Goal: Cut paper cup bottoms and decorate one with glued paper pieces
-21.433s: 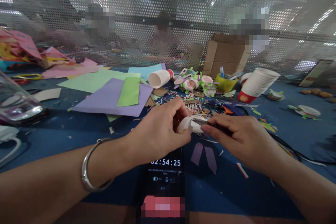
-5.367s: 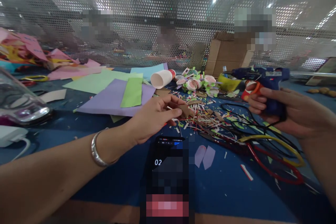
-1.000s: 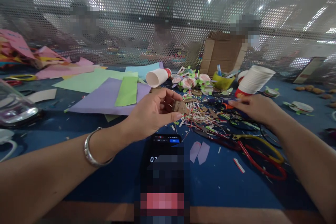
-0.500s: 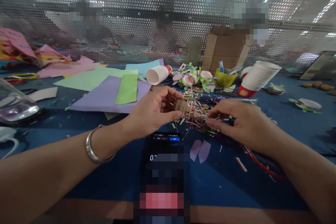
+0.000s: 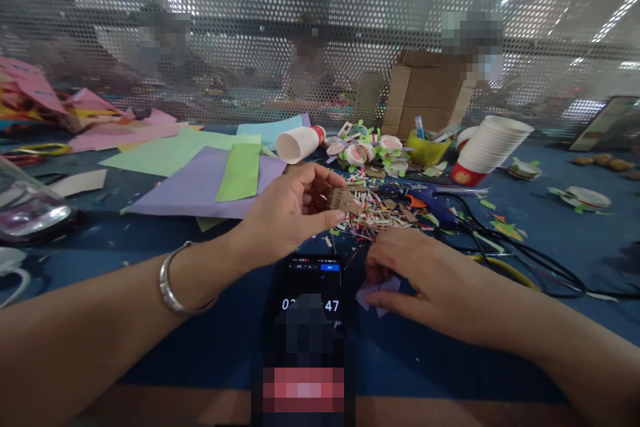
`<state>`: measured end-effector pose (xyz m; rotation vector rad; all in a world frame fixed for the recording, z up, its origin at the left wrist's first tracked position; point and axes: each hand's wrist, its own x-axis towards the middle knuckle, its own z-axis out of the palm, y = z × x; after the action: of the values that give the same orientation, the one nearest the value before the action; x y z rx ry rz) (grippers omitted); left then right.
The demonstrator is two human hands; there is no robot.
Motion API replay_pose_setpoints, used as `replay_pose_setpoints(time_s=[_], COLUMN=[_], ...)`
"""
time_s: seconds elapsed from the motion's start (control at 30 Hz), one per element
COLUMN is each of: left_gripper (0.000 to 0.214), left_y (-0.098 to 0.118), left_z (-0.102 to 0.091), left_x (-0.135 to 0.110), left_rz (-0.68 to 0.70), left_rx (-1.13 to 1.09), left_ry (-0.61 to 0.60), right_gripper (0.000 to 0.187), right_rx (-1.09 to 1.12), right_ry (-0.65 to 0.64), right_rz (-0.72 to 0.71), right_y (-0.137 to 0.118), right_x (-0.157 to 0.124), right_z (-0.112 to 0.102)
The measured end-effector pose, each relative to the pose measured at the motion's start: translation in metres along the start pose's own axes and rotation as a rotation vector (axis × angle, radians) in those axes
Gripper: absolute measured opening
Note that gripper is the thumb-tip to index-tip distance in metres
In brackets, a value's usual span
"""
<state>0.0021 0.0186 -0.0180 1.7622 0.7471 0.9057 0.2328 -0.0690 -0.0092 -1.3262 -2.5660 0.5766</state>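
My left hand (image 5: 295,210), with a silver bangle on the wrist, pinches a small brown cardboard piece (image 5: 341,200) above the blue table (image 5: 150,260). My right hand (image 5: 425,277) rests low on the table with its fingers curled over two small lilac paper petals (image 5: 373,290); whether it grips them is unclear. A heap of thin coloured paper shreds (image 5: 380,210) lies just beyond both hands. A phone (image 5: 310,320) showing a timer lies between my forearms.
Lilac, green and pink paper sheets (image 5: 210,177) spread at the left. A tipped paper cup (image 5: 297,145), paper flowers (image 5: 370,150), a cup stack (image 5: 487,147), a blue glue gun (image 5: 430,200) with black cable (image 5: 525,253), a cardboard box (image 5: 430,97). Perforated screen behind, people beyond it.
My right hand has come back from the far right of the table, crossed the shreds and dropped onto the lilac petals near the phone. The left hand still holds the cardboard piece.
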Motion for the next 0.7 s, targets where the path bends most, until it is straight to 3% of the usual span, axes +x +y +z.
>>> replay_pose_setpoints(time_s=[0.7], left_gripper=[0.039], left_y=[-0.003], left_z=[0.0037], left_x=[0.0009], left_rz=[0.032], left_rx=[0.016], left_ry=[-0.017], right_gripper=[0.026], right_rx=[0.013], right_ry=[-0.031], right_rz=[0.117], right_y=[0.0007], right_x=[-0.0028], right_z=[0.0023])
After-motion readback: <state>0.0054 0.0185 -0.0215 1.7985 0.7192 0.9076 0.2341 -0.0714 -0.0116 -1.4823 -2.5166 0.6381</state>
